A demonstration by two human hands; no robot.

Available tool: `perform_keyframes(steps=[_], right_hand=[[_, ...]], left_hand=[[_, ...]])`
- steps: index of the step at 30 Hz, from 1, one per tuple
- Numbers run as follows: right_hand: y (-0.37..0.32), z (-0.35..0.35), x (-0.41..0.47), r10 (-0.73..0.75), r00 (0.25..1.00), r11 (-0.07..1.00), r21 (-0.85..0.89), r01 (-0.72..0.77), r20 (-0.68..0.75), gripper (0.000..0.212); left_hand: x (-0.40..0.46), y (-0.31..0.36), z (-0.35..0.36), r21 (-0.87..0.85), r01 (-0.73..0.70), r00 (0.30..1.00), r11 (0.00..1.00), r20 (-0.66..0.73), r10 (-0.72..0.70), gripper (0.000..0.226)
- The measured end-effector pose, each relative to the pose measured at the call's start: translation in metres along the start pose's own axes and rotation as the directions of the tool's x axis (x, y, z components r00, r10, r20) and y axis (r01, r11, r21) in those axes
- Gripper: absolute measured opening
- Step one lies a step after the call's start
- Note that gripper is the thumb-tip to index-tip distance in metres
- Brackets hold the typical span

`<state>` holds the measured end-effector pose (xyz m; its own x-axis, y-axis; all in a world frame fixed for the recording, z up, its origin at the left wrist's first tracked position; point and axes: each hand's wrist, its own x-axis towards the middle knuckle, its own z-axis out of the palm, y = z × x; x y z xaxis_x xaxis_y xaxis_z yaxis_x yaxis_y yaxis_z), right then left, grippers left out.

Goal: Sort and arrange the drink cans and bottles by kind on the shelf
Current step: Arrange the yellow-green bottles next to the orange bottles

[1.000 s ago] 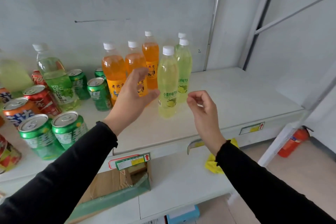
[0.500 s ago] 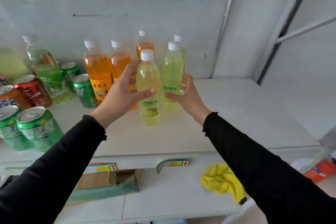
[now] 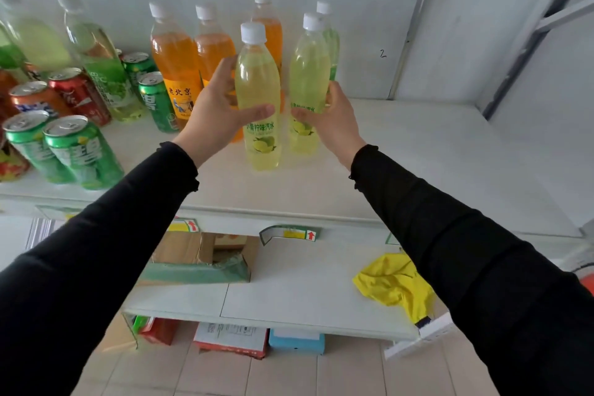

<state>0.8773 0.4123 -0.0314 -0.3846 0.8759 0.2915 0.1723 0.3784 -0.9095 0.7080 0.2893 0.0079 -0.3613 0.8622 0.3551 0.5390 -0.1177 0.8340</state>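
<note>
My left hand [image 3: 220,109] grips a pale yellow lime soda bottle [image 3: 258,87] that stands at the front of the white shelf [image 3: 418,151]. My right hand [image 3: 332,120] wraps a second lime soda bottle [image 3: 308,74] just to its right. A third lime bottle [image 3: 331,38] stands behind that one. Three orange soda bottles [image 3: 175,64] stand in a row behind my left hand. Green cans [image 3: 80,151], red cans [image 3: 80,93] and larger green-label bottles [image 3: 103,74] crowd the shelf's left side.
The shelf's right half is bare up to the metal upright [image 3: 414,19]. On the lower shelf lie an open cardboard box [image 3: 196,264] and a crumpled yellow cloth [image 3: 395,283]. Flat boxes [image 3: 231,339] sit on the tiled floor beneath.
Both hands closed in from open air onto the two front lime bottles. The left bottle shifted slightly left and forward, away from the other lime bottles.
</note>
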Motion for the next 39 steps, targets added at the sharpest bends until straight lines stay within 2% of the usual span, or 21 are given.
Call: perform_keyframes(steps=[6,12,18,22,32,39], right_hand=[[-0.006,-0.007,-0.042,-0.001,1.000,1.000,0.000,0.001,0.029,0.070],[-0.019,-0.018,-0.092,0.006,1.000,1.000,0.009,-0.006,-0.002,0.072],[-0.029,-0.030,-0.135,0.020,0.998,1.000,0.017,-0.019,-0.056,0.064],[-0.032,-0.035,-0.153,0.023,0.997,1.000,0.012,-0.022,-0.076,0.070],[-0.036,-0.050,-0.168,0.016,0.994,0.999,0.053,-0.010,-0.109,0.070],[-0.033,-0.036,-0.141,0.009,0.998,0.998,0.065,-0.004,-0.063,0.069]], left_hand=[[-0.027,0.004,-0.003,-0.036,-0.013,0.998,0.999,-0.055,0.011,0.090],[-0.064,0.013,-0.016,-0.094,-0.029,1.000,0.995,-0.002,0.029,0.093],[-0.094,0.023,-0.026,-0.116,-0.077,0.997,0.990,0.020,0.079,0.085],[-0.103,0.028,-0.028,-0.119,-0.093,0.995,0.988,0.016,0.095,0.086],[-0.109,0.043,-0.018,-0.164,-0.160,0.986,0.973,0.024,0.166,0.074],[-0.089,0.036,-0.006,-0.175,-0.139,0.989,0.975,0.022,0.145,0.077]])
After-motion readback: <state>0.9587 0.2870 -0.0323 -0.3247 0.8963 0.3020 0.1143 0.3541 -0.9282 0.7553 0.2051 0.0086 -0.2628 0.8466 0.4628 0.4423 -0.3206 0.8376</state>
